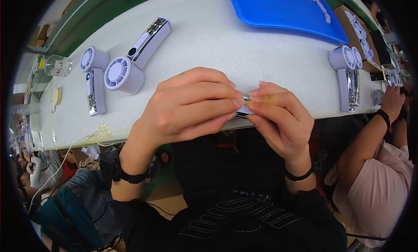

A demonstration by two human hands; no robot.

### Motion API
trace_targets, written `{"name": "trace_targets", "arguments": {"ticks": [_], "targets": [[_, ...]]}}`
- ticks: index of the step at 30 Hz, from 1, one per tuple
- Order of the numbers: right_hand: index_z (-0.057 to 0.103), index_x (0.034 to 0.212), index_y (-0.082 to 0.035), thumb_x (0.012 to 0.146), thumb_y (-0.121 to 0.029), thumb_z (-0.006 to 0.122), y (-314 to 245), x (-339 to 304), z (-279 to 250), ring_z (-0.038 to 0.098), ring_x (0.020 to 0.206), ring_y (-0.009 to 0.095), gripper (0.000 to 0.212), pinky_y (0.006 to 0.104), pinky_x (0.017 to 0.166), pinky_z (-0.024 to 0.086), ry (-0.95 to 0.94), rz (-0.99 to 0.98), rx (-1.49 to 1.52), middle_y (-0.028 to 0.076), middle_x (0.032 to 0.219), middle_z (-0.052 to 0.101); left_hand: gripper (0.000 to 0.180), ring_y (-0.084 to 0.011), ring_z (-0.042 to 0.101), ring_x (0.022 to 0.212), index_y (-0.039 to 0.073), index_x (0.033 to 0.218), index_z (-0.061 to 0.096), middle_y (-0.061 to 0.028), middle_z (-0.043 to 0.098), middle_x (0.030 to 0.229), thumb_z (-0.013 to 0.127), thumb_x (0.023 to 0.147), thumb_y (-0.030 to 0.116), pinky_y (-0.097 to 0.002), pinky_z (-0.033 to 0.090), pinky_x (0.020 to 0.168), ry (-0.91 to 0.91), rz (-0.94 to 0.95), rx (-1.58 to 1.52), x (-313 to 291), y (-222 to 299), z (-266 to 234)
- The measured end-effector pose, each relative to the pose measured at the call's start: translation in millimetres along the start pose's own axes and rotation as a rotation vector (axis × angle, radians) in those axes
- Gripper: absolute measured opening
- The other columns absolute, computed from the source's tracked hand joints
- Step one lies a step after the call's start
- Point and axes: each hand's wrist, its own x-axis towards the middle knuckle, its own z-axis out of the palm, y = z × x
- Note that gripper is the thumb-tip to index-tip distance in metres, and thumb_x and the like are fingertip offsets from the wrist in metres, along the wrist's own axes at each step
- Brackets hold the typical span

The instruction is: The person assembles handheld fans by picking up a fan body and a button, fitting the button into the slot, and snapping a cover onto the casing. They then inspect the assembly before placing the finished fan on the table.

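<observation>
Where the white table point(209, 38) meets its near edge, the left hand point(183, 106) and right hand point(278, 117) each close a fingertip grip on one small part point(244, 109) between them; lavender fans point(130, 56) lie up-left of it.

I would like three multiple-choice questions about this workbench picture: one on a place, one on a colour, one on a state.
1. Where does the blue tray lie?
A. far side of the white table
B. on the floor
C. under the hands

2. What colour are the handheld fans?
A. red
B. pale lilac
C. black

3. How is the small part held?
A. lying free
B. left hand only
C. pinched between left hand and right hand

Answers: 1 A, the tray is at the table's far edge; 2 B, the bodies look lilac; 3 C, the fingertips of both hands meet on it.
</observation>
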Motion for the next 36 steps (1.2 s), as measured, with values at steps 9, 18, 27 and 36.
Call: {"name": "trace_targets", "arguments": {"ticks": [9, 18, 27, 36], "targets": [[0.08, 0.106, 0.003, 0.078, 0.005, 0.088, 2, -3, 5, 0.076, 0.101, 0.032, 0.028, 0.0427, 0.092, 0.064, 0.042, -0.05, -0.002, 0.014, 0.104, 0.074, 0.027, -0.0346, 0.076, 0.102, 0.0, 0.102, 0.083, -0.0124, 0.081, 0.106, 0.088, 0.075, 0.001, -0.0405, 0.065, 0.085, -0.046, 0.002, 0.021, 1, 1, -3], [0.078, 0.114, 0.003, 0.082, 0.004, 0.086, 3, -6, -3, 0.075, 0.113, 0.035, 0.033, 0.0499, 0.102, 0.062, -0.057, 0.035, 0.035, 0.018, 0.114, 0.074, 0.039, -0.0359, 0.071, 0.118, 0.003, 0.111, 0.082, -0.0121, 0.077, 0.123, 0.091, 0.073, 0.003, -0.0433, 0.063, 0.093, -0.019, -0.032, 0.124, 1, 12, -1], [0.077, 0.116, 0.002, 0.08, 0.0, 0.089, 4, -6, 1, 0.075, 0.114, 0.033, 0.038, 0.0455, 0.101, 0.061, -0.049, 0.025, 0.017, 0.02, 0.121, 0.074, 0.042, -0.0378, 0.071, 0.119, 0.005, 0.111, 0.08, -0.0128, 0.075, 0.126, 0.094, 0.072, 0.005, -0.0445, 0.061, 0.096, -0.043, -0.05, 0.179, -8, 11, 2], [0.078, 0.117, 0.004, 0.082, 0.006, 0.087, 2, -3, 1, 0.076, 0.109, 0.031, 0.036, 0.0365, 0.092, 0.061, -0.07, 0.076, 0.129, 0.019, 0.12, 0.076, 0.042, -0.0349, 0.072, 0.119, 0.002, 0.11, 0.077, -0.0105, 0.077, 0.123, 0.094, 0.072, 0.007, -0.0469, 0.061, 0.096, 0.046, -0.032, 0.183, -13, 11, 7]]}}
